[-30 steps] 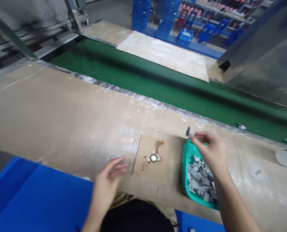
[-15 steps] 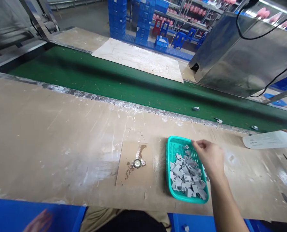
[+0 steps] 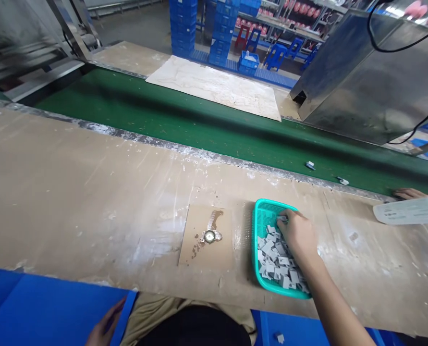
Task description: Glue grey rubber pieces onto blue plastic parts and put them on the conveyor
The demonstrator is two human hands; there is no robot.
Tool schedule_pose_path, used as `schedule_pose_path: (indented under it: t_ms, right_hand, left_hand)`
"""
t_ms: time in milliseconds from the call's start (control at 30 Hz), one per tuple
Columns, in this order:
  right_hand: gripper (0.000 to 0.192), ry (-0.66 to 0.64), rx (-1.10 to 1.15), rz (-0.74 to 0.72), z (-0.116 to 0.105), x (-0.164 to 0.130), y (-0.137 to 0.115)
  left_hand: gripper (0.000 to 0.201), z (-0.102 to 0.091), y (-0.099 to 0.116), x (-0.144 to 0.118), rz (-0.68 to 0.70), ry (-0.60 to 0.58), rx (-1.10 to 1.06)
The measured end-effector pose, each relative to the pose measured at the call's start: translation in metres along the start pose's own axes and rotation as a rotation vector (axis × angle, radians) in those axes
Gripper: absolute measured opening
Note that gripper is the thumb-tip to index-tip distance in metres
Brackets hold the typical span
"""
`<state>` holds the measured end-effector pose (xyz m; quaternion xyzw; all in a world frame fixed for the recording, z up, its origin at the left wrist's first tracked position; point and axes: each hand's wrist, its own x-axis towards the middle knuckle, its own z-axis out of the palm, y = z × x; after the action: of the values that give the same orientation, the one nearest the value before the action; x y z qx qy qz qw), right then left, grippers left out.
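My right hand reaches into a green plastic basket with thumb and fingertips pinched on a small grey plastic piece. Below it in the basket lies a heap of similar grey plastic pieces. My left hand is low at the left, beside the wall of a blue bin; its fingers are apart and nothing shows in them. Left of the basket, a cardboard square carries a small round metal-rimmed object with wet stains around it.
A green conveyor belt runs behind the worktable, with small grey pieces on it. At the right, a co-worker's hand is at the belt's edge, near a translucent bottle. A metal housing stands beyond.
My right hand has moved from the basket's far rim into the basket, onto a grey piece. My left hand has shifted right toward the bin's wall. Pieces on the belt appear further right.
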<state>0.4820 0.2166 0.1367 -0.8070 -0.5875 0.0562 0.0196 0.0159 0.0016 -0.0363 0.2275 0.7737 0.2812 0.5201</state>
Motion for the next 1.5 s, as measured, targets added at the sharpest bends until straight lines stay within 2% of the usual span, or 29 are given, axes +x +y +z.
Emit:
schedule_pose_path:
  t_ms: [67, 200, 300, 400, 467, 567, 633, 700, 767, 867, 1000, 1133, 1300, 1400, 1500]
  right_hand:
    - [0.024, -0.025, 0.073, -0.048, -0.001, 0.000, 0.004]
    - [0.017, -0.115, 0.282, -0.107, -0.007, 0.001, 0.010]
    - [0.025, -0.235, 0.601, -0.087, -0.014, -0.005, 0.009]
    - [0.030, -0.405, 1.085, 0.047, -0.022, -0.017, 0.001]
    - [0.033, -0.483, 1.231, 0.130, -0.027, -0.025, -0.008]
    - [0.040, -0.580, 1.181, 0.121, -0.030, -0.036, -0.028]
    - [0.044, -0.593, 1.063, 0.004, -0.027, -0.045, -0.045]
    - [0.044, -0.519, 0.959, -0.167, -0.018, -0.053, -0.063]
    - [0.036, -0.401, 0.851, -0.342, -0.007, -0.060, -0.080]
    - [0.019, -0.252, 0.662, -0.568, 0.008, -0.068, -0.098]
    - [0.019, -0.212, 0.562, -0.734, 0.018, -0.070, -0.104]
    - [0.022, -0.226, 0.515, -0.777, 0.028, -0.068, -0.104]
    - [0.022, -0.250, 0.522, -0.769, 0.031, -0.068, -0.105]
    - [0.021, -0.260, 0.590, -0.677, 0.020, -0.071, -0.105]
    - [0.022, -0.369, 0.766, -0.519, 0.005, -0.078, -0.105]
  left_hand:
    - [0.027, 0.007, 0.012, 0.005, -0.030, -0.027, -0.085]
    - [0.024, 0.014, 0.030, 0.009, -0.121, -0.175, -0.153]
    - [0.023, 0.011, 0.036, 0.004, -0.176, -0.214, -0.210]
    - [0.025, 0.004, 0.035, -0.002, -0.227, -0.145, -0.300]
    - [0.026, -0.001, 0.031, -0.005, -0.247, -0.044, -0.380]
    - [0.028, -0.008, 0.029, -0.011, -0.236, 0.099, -0.526]
    - [0.036, -0.013, 0.032, -0.018, -0.193, 0.151, -0.637]
    - [0.045, -0.018, 0.042, -0.028, -0.132, 0.170, -0.739]
    - [0.049, -0.023, 0.057, -0.041, -0.072, 0.175, -0.827]
    - [0.042, -0.026, 0.082, -0.060, -0.044, 0.179, -0.869]
    - [0.031, -0.021, 0.105, -0.075, -0.100, 0.229, -0.874]
    - [0.020, -0.006, 0.116, -0.080, -0.052, 0.280, -0.969]
    - [0.022, 0.017, 0.132, -0.090, -0.029, 0.159, -1.052]
    - [0.029, 0.032, 0.147, -0.097, 0.003, 0.102, -1.001]
    - [0.042, 0.050, 0.162, -0.099, 0.058, -0.054, -1.020]
